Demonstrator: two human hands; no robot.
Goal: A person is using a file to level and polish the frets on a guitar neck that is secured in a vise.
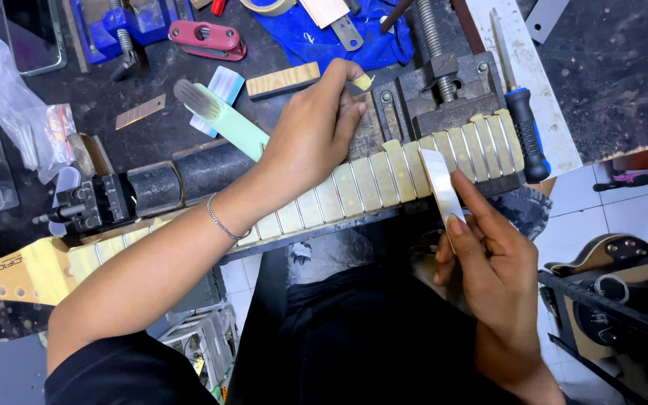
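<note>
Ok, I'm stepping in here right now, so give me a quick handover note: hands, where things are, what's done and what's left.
Left hand: pinching a small yellowish scrap at the far edge of the guitar neck.
Right hand: holding a thin metal strip against the taped frets, near the body end.
Neck: lying across the bench, clamped in a vise, headstock to the left.
Done: fretboard masked with tape between frets.
Left: cannot tell how many frets are worked; tape is still on.
Blue-handled tool lies right of the vise.
</note>
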